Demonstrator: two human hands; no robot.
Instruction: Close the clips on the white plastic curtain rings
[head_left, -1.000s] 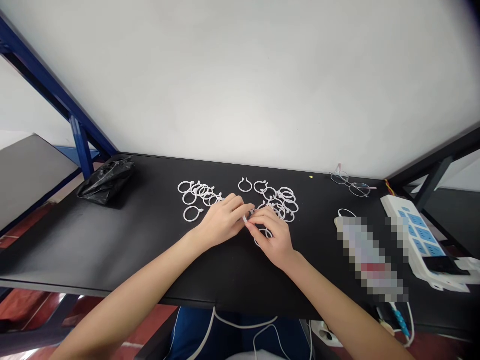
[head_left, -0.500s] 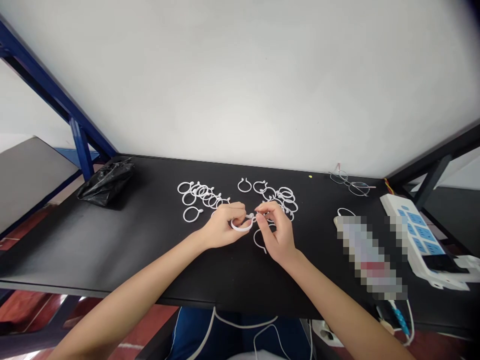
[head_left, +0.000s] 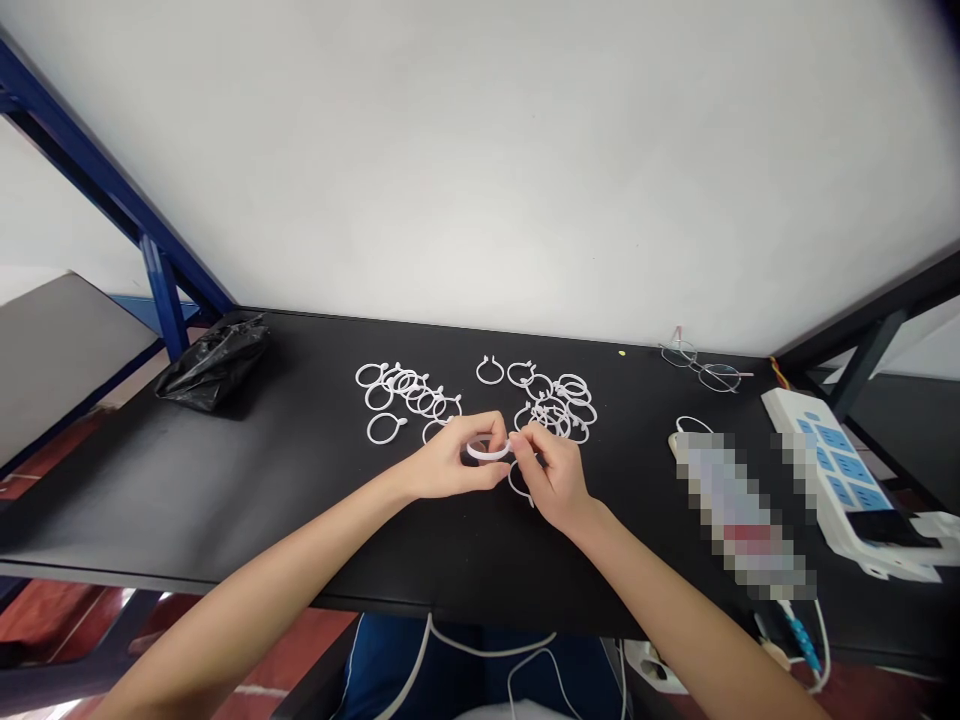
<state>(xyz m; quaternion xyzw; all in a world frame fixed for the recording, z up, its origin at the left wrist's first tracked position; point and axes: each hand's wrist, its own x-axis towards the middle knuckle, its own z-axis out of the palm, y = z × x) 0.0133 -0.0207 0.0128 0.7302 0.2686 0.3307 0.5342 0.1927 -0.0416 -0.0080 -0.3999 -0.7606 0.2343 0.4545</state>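
A white plastic ring (head_left: 487, 456) is held above the desk between my two hands. My left hand (head_left: 448, 462) curls around its left side, thumb below and fingers above and behind. With thumb and fingertips pressed together, my right hand (head_left: 556, 478) pinches the ring's right end; the closure there is hidden. Another white ring (head_left: 513, 482) lies under my right hand, partly covered. To the left, several white rings (head_left: 385, 429) with small knobs lie in an overlapping group. A second group of rings (head_left: 581, 410) sits beyond my right hand, and a single open ring (head_left: 490, 372) lies between the groups.
A crumpled black plastic bag (head_left: 214, 365) is at the desk's left end. Eyeglasses (head_left: 718, 377) lie at the back right. A blurred-out phone-like object (head_left: 739, 515) with a cable and a white power strip (head_left: 832, 465) are on the right. The wall (head_left: 480, 170) borders the desk.
The ring in my hands has turned flatter and shifted slightly right. My left thumb and fingers have spread farther apart around it. The rings on the desk look unmoved.
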